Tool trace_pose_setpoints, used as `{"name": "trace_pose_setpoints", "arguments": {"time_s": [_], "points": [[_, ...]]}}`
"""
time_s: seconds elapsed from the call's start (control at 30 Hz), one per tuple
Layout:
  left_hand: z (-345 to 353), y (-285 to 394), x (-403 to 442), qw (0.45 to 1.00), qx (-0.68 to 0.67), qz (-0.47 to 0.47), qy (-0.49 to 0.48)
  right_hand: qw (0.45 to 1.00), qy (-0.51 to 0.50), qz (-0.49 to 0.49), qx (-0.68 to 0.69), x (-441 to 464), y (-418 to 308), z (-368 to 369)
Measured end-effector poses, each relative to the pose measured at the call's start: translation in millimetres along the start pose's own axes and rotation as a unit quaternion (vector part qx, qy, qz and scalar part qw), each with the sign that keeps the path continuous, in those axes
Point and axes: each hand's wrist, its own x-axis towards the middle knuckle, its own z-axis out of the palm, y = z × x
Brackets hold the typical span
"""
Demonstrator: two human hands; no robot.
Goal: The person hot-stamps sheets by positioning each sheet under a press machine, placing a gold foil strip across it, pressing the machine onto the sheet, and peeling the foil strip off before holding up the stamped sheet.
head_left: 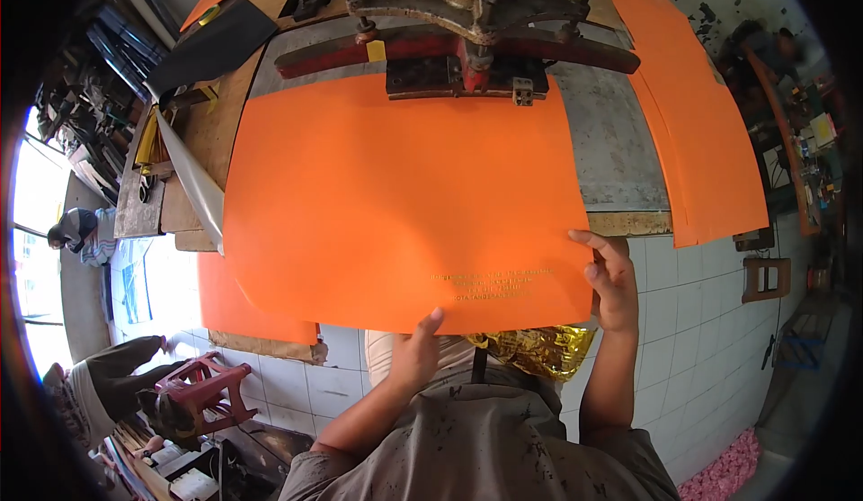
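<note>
Orange sheet [395, 191], in the head view, spans from the press [471, 49] towards the wearer, gold lettering [492, 283] near its edge farthest from the press. Left hand [416, 353] holds that edge, thumb on top, fingers hidden. Right hand [616, 285] meets the side edge, fingers slightly spread; pinching, I cannot tell. Uneven pulling could crease it.

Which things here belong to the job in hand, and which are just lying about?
Seem to belong:
orange sheet with gold lettering, left hand and right hand on it
press at the sheet's far edge
gold foil, matching the lettering
orange sheets at right

Seem to be lying about:
brown stool
pink bundle on the floor
</note>
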Motion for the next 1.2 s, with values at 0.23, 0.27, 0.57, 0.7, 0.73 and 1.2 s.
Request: {"name": "trace_pose_setpoints", "arguments": {"time_s": [0.23,0.27,0.57,0.7,0.73,1.2], "points": [[-84.2,25.6,-0.6,0.972,-0.064,0.226,-0.022,0.997,-0.015,-0.027,-0.076,36.0,-37.8,14.5],[-95.5,39.0,-1.8,0.96,-0.047,0.266,-0.071,0.995,-0.009,-0.038,-0.087,41.5,-39.6,17.4],[-128.6,110.6,-5.8,0.955,-0.035,0.289,0.064,0.957,0.084,-0.09,-0.261,24.4,-69.9,6.2],[-79.1,97.3,-6.5,0.938,0.049,0.325,0.107,0.933,0.142,-0.121,-0.308,-26.3,-92.4,-34.4],[-57.4,92.2,-9.0,0.93,0.088,0.344,0.1,0.923,0.157,-0.121,-0.329,-36.9,-98.9,-48.3],[162.9,-11.6,9.7,0.739,0.408,0.393,-0.364,0.722,0.233,-0.098,-0.644,-37.1,-227.1,-298.8]]}}
